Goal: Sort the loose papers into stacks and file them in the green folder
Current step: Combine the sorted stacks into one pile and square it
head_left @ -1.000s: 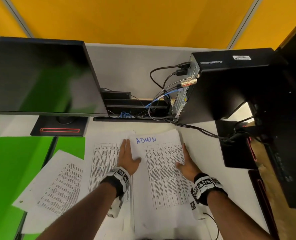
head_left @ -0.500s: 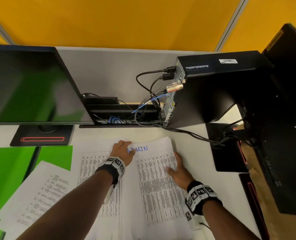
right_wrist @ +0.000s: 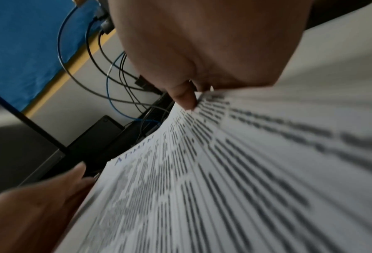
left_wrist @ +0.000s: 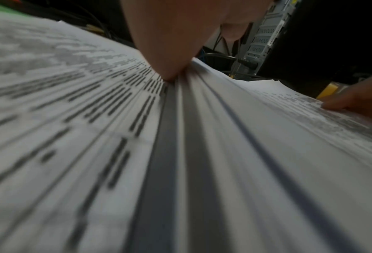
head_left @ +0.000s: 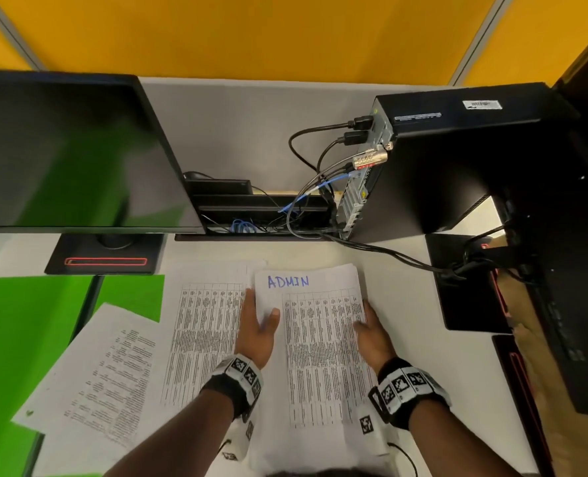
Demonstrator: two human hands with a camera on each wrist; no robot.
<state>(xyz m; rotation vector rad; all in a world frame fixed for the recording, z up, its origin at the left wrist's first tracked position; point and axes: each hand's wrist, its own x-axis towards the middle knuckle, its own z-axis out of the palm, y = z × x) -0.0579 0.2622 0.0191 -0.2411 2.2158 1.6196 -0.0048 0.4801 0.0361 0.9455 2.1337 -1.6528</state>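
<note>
Gripping the ADMIN stack [head_left: 320, 339]: left hand [head_left: 256, 333], right hand [head_left: 371, 335].

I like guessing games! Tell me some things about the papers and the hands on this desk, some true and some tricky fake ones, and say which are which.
1. The top sheet of the stack between the hands says ADMIN in blue. True.
2. The left hand holds the stack's left edge, thumb on top. True.
3. The right hand is holding a pen. False: it holds the stack's right edge.
4. The green folder lies right of the stack. False: it lies at the left of the desk.
5. A loose sheet lies tilted, partly over the green folder. True.
6. The monitor shows a bright picture. False: its screen is dark, with only reflections.
</note>
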